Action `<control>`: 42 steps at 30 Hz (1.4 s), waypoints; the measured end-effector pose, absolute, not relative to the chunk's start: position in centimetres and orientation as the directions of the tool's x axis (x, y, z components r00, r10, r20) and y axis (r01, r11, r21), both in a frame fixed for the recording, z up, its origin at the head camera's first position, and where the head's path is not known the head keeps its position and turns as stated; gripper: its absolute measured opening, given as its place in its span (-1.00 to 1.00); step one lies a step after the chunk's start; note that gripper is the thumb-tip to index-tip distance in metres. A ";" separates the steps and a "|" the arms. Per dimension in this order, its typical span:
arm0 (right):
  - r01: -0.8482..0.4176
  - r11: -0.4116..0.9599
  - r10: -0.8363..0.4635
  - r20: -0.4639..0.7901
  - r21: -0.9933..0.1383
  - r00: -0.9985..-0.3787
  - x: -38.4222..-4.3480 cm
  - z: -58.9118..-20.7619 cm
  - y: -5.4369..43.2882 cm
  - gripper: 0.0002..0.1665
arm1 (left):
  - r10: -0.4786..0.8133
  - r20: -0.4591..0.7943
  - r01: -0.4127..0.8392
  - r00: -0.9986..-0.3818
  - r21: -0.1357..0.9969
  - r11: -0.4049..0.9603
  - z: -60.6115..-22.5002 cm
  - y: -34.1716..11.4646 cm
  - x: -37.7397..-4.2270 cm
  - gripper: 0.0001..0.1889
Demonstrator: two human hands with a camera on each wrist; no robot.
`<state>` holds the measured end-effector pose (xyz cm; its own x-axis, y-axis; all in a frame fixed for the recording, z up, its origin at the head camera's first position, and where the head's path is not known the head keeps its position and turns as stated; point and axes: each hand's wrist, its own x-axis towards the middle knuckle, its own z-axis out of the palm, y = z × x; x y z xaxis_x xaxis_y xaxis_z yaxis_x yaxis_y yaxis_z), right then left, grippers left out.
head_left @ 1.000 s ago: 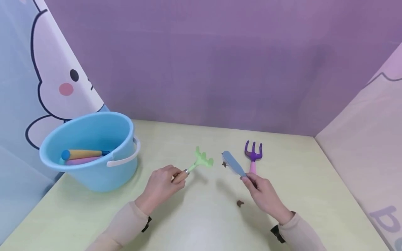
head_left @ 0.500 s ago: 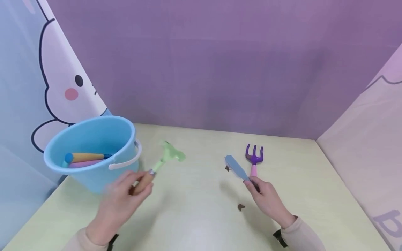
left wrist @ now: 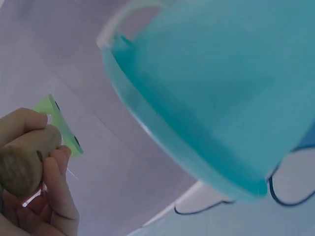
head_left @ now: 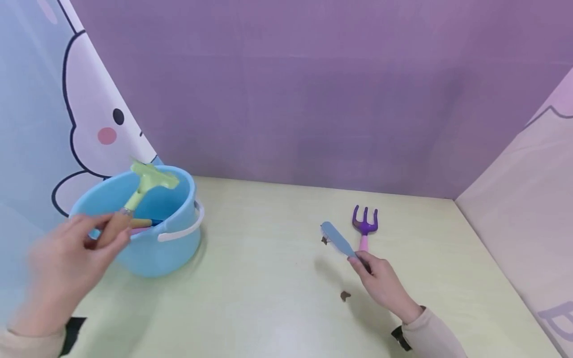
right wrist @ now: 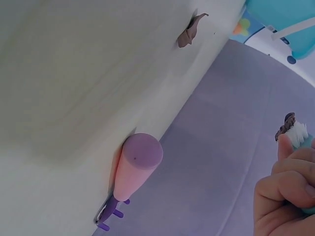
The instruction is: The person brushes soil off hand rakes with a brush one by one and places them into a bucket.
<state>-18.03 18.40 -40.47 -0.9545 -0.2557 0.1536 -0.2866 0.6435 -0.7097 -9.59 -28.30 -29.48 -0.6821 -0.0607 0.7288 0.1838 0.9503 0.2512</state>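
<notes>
My left hand (head_left: 67, 268) grips the wooden handle of a green toy hand rake (head_left: 153, 180), whose head overlaps the blue bucket (head_left: 156, 258) in the head view. From the left wrist, the handle's end (left wrist: 22, 169) faces the camera between fingers and thumb. My right hand (head_left: 386, 286) holds a blue-backed brush (head_left: 337, 238) above the table; its white bristles (right wrist: 298, 133) show in the right wrist view with a brown scrap (right wrist: 286, 125) at their tip. Beside that hand lies a purple hand fork (head_left: 365, 226) with a pink handle.
Inside the bucket lie a yellow-handled tool (head_left: 143, 223) and a pink one. The bucket's white carrying handle (head_left: 183, 231) hangs on its right side. A small brown scrap (head_left: 345, 296) lies on the pale table (head_left: 259, 278). Purple fabric (head_left: 304, 99) rises behind.
My left hand has carried the green rake leftward from the middle of the table to the bucket. The right hand and brush have stayed nearly still.
</notes>
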 end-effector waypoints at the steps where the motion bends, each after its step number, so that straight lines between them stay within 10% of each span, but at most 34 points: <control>1: -0.284 0.643 -0.255 0.151 -0.711 -0.955 -18.0 -40.5 18.4 -0.75 | -0.072 0.695 0.145 -0.715 0.248 0.958 -29.0 -28.9 -9.8 -0.66; 6: -0.280 0.646 -0.258 0.142 -0.710 -0.956 -18.2 -40.4 18.3 -0.74 | -0.085 0.467 -0.011 -0.880 0.159 0.987 -27.1 -31.3 -11.7 -0.66; 12: -0.281 0.663 -0.266 0.132 -0.694 -0.955 -18.3 -40.2 18.5 -0.72 | 0.089 0.239 0.083 -0.967 -0.036 0.996 -25.6 -32.8 -15.2 -0.58; 20: -0.273 0.663 -0.269 0.119 -0.698 -0.956 -18.5 -40.2 18.4 -0.69 | 0.295 -0.044 0.298 -0.954 -0.090 0.950 -25.7 -32.8 -19.7 -0.73; 42: -0.282 0.665 -0.298 0.101 -0.692 -0.949 -18.3 -40.0 18.2 -0.70 | 0.337 -0.088 0.335 -0.937 0.037 0.942 -30.0 -33.5 -20.1 -0.80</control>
<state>-18.30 18.16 -39.97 -0.9492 -0.2980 0.1006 -0.2820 0.6646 -0.6919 -20.06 -33.47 -29.96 -0.9374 0.3370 -0.0882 0.3349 0.9415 0.0373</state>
